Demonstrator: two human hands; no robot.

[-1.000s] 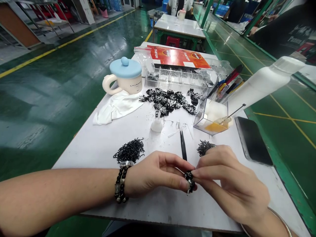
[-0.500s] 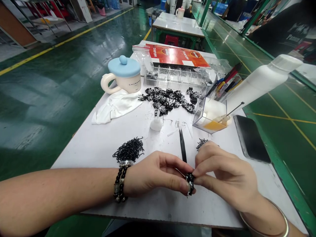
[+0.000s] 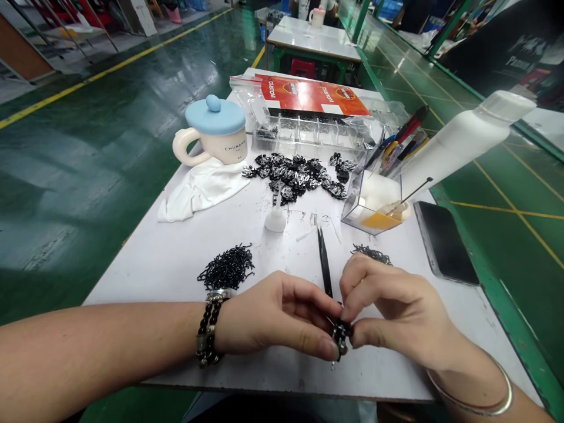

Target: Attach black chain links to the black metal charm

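Note:
Near the front of the white table, my left hand pinches a small black-and-silver part between thumb and fingers. My right hand comes in from the right, its thumb and fingertips closed on the upper right side of the same part. What kind of part it is cannot be made out. Just beyond the fingers lie black tweezers, tips pointing away. A heap of small black bent pins sits beyond my left wrist. Smaller dark pins lie behind my right hand.
Farther back are a pile of black-and-silver parts, a small white dropper bottle, and a lidded mug on a white cloth. On the right stand a clear pen holder and a white bottle, with a phone lying nearby.
My right thumb and fingertips have shifted slightly on the part, and it appears turned a little. The whole view has moved slightly. Both hands keep their grip.

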